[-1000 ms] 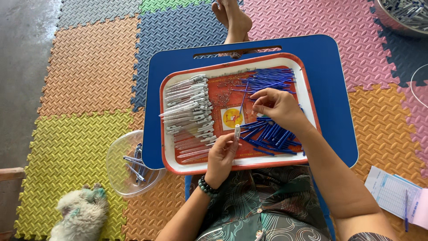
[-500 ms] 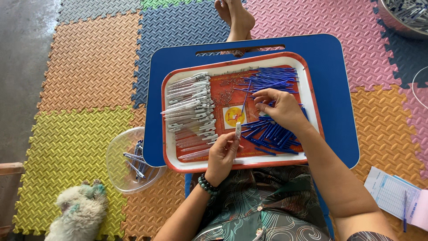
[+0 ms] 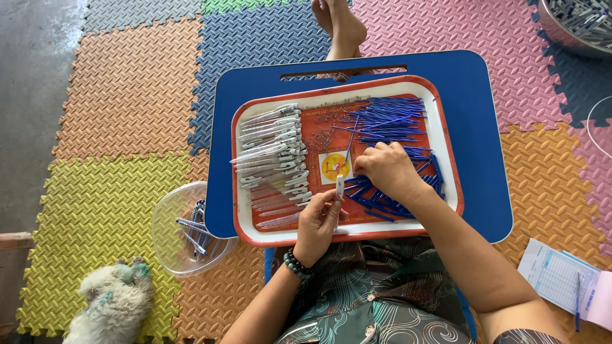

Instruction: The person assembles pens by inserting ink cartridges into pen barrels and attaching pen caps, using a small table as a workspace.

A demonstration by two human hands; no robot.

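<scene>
L hand (image 3: 317,223) at near edge of the red-rimmed tray (image 3: 440,127), fingers pinched round one clear pen barrel (image 3: 339,188) held upright; R hand (image 3: 387,171) just beyond, fingers curled down onto the blue refills (image 3: 389,121) (can't tell if any is gripped). More clear barrels (image 3: 271,153) lie on tray's left side. Tray sits on a blue lap table (image 3: 484,140); clear bowl (image 3: 185,229) w/ pens beside it, on foam mats

A clear pen barrel (image 3: 339,188) stands nearly upright, pinched at its lower end, over the tray's middle. Thin blue refills (image 3: 390,121) lie heaped across the tray's right half, mostly pointing sideways.
</scene>
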